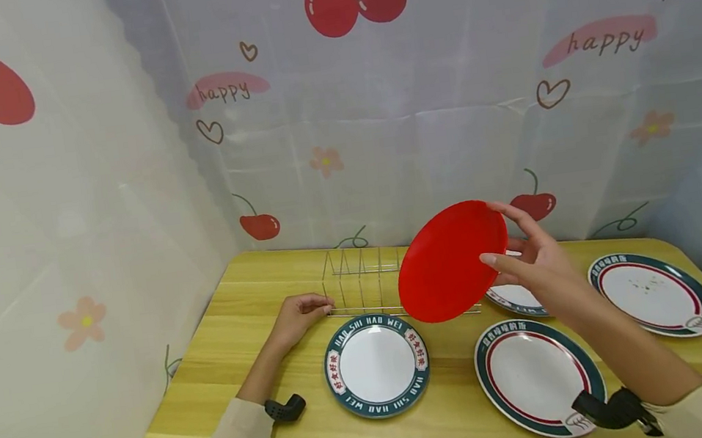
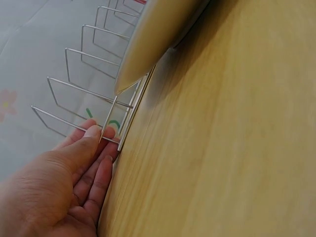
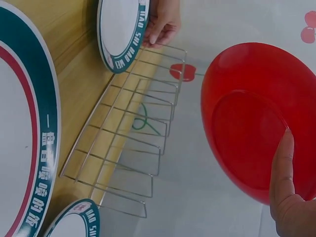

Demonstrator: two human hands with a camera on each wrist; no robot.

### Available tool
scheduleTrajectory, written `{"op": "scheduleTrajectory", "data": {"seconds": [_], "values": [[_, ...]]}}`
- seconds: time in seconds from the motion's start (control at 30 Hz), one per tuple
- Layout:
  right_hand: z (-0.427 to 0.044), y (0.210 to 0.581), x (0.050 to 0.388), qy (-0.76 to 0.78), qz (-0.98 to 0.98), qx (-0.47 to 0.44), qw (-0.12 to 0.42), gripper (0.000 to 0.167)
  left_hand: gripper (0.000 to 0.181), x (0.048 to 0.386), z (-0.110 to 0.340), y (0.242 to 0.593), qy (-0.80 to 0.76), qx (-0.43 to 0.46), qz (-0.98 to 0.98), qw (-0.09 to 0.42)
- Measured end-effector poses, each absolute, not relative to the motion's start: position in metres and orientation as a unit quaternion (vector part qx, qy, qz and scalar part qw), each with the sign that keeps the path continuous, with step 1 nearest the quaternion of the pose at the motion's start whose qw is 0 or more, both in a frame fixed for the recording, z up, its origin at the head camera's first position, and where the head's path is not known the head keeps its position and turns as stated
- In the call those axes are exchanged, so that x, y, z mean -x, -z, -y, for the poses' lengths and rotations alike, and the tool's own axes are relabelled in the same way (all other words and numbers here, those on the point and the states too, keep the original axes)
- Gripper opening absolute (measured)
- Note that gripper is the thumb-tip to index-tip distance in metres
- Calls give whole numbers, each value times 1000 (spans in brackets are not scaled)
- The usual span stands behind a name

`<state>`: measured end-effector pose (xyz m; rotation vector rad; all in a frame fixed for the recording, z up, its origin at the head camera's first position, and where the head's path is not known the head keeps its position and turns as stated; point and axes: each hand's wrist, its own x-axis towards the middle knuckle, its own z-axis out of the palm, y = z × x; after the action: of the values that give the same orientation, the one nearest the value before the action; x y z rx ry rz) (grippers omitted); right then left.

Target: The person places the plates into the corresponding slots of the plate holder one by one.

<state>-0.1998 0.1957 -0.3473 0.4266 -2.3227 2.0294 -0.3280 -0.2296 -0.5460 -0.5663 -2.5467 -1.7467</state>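
Observation:
A wire rack point(image 1: 361, 284) with upright loops stands at the back of the wooden table. The left hand point(image 1: 297, 318) pinches its left end; in the left wrist view the thumb and fingers of that hand point(image 2: 74, 177) close round the end wire. Above the rack's right part, the right hand point(image 1: 539, 257) holds a red plate point(image 1: 453, 261), tilted, by its right edge. In the right wrist view a finger lies against the red plate point(image 3: 247, 133), which is apart from the rack point(image 3: 123, 128). The rack's loops in view hold no plate.
A green-rimmed plate point(image 1: 377, 367) lies just in front of the rack. To the right lie a plate point(image 1: 538, 379) at the front, one point(image 1: 654, 294) at the far right and another point(image 1: 515, 299) partly hidden behind the right hand. A patterned curtain point(image 1: 422, 150) hangs behind the table.

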Motion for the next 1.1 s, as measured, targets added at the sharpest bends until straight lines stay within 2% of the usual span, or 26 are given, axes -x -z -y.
{"op": "scheduleTrajectory", "data": {"seconds": [0.27, 0.5, 1.1], "values": [[-174, 343, 220, -653, 742, -148, 1, 75, 14, 326, 229, 544, 556, 177, 812, -11], [-153, 350, 241, -649, 744, -160, -9, 77, 13, 323, 230, 540, 555, 181, 812, 3], [-103, 353, 277, -653, 735, -180, -34, 80, 15, 327, 233, 544, 562, 188, 805, 2]]}}
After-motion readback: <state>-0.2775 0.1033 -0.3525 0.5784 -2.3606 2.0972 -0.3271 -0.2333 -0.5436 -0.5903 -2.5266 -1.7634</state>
